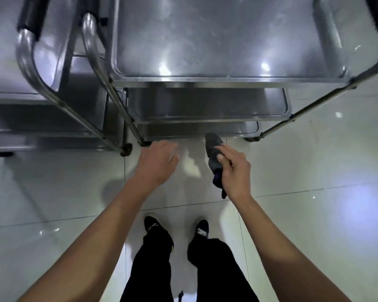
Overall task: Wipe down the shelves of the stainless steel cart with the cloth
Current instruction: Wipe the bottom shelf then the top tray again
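Note:
A three-shelf stainless steel cart (205,80) stands right in front of me, seen from above; its top shelf fills the upper middle and the two lower shelves show only as strips beneath its near edge. My right hand (235,168) grips a dark grey cloth (214,152), bunched, with one end hanging down, just in front of the bottom shelf's near edge. My left hand (157,162) hovers beside it over the floor, fingers loosely curled and holding nothing, near the cart's front left caster.
A second steel cart (42,62) stands close on the left, its frame almost touching the first. The floor is glossy white tile (314,192). My feet in dark shoes (175,228) are a short step back from the cart.

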Demonstrator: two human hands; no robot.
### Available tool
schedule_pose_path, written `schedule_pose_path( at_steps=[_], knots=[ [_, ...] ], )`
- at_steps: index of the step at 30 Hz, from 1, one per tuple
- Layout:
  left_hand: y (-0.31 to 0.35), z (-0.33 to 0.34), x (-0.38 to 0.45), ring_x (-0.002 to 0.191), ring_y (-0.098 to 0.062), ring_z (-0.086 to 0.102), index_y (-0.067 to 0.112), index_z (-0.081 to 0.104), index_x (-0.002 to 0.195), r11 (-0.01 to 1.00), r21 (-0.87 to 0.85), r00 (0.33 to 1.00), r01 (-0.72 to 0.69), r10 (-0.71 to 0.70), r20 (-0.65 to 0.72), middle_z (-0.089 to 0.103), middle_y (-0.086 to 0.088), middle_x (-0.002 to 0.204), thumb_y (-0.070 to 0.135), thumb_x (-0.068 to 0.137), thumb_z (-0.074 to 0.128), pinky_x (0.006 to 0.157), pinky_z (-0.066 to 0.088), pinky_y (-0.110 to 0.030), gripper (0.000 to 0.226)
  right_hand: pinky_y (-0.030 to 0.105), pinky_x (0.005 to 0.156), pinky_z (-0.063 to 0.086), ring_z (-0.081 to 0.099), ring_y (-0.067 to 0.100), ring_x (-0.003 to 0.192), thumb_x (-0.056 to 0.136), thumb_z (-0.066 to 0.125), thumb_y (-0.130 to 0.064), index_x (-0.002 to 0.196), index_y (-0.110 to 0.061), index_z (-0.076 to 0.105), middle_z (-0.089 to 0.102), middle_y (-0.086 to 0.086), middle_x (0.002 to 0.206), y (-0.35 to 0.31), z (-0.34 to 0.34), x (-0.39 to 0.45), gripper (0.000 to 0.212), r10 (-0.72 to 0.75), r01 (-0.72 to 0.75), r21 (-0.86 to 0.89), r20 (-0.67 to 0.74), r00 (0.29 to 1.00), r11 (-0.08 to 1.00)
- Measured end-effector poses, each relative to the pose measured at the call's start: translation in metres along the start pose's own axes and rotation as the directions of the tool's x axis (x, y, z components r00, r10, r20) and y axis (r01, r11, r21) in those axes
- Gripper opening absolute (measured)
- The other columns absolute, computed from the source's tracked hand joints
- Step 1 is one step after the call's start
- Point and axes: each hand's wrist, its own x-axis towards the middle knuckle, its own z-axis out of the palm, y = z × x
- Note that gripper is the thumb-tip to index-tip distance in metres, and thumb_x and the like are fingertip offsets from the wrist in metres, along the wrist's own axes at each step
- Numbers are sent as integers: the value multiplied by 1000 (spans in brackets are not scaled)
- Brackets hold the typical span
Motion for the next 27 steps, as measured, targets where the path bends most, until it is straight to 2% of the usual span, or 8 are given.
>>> schedule_pose_path(
  at_steps=[2,8,11,15,17,22,25,27],
  knots=[
    [10,-21,-22,132,-24,45,24,42,148,1000,8,998,9,-8,-65,48,0,148,37,101,45,105,39,-45,48,35,103,46,59,17,115,96,53,-17,113,-30,73,68,-7,123,-19,-14,-5,30,-19,17,23,71,997,1000],
    [28,-66,-87,130,-24,47,21,47,145,996,-11,971,86,-87,-222,53,-2,143,35,98,52,104,38,-41,49,46,91,52,66,25,106,94,49,-16,112,-18,74,71,1,118,-73,-49,-3,31,-246,255,-39,164,955,966],
    [28,-77,-111,132,-22,46,24,48,145,985,-71,948,155,-168,-271,52,2,143,37,98,53,106,39,-42,48,37,99,48,61,16,110,98,50,-13,119,-15,72,68,0,120,-97,-50,-2,30,-271,279,6,255,928,960],
    [15,-88,-135,128,-22,49,26,51,141,971,-100,917,218,-239,-321,55,3,139,37,96,55,103,43,-44,46,18,69,46,60,-1,79,100,49,1,105,-4,73,66,0,96,-139,-40,-7,25,-332,278,202,326,885,939],
    [5,-94,-147,125,-23,51,26,53,137,963,-110,904,244,-267,-334,57,2,135,36,96,56,101,44,-45,43,12,72,45,61,-10,82,96,49,9,105,2,72,67,1,98,-156,-28,-12,26,-373,330,184,306,876,926],
    [-41,-113,-169,121,-29,55,21,60,130,955,-144,863,260,-297,-408,62,-4,127,30,93,62,97,47,-48,38,46,86,54,67,23,101,92,49,-14,109,-19,75,72,-5,115,-179,31,-12,31,-460,474,26,295,837,880],
    [-81,-130,-176,122,-25,53,25,59,126,949,-104,873,296,-313,-374,60,2,128,37,94,56,98,45,-45,35,39,93,52,67,19,104,90,53,-2,106,-11,76,73,2,114,-214,67,-22,30,-500,516,20,276,821,856],
    [-114,-143,-182,125,-23,50,27,57,129,948,-93,882,304,-317,-349,57,4,133,40,95,52,102,42,-44,37,22,97,49,64,4,103,89,54,9,103,-4,77,74,8,112,-244,93,-30,29,-527,539,35,270,806,842]
  ],
)
